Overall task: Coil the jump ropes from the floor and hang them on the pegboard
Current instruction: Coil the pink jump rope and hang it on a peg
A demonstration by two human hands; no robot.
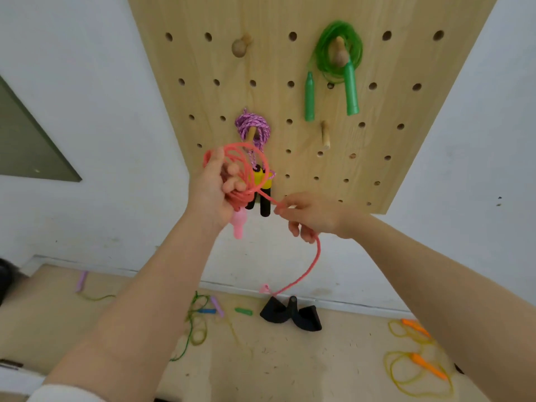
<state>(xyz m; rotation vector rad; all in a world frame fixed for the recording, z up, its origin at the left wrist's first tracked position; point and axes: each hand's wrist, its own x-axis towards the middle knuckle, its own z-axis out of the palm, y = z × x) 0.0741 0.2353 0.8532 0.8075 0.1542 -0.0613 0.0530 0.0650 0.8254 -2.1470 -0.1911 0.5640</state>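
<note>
A coiled pink jump rope (246, 169) is gripped in the raised left hand (210, 188); its loose tail is pinched by the right hand (307, 216) fingers before the wooden pegboard (377, 158). Other ropes (417, 369) are scattered on the floor (304, 367) below.

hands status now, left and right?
Left hand: grips the coiled pink jump rope and one handle.
Right hand: pinches the same rope's loose strand.
</note>
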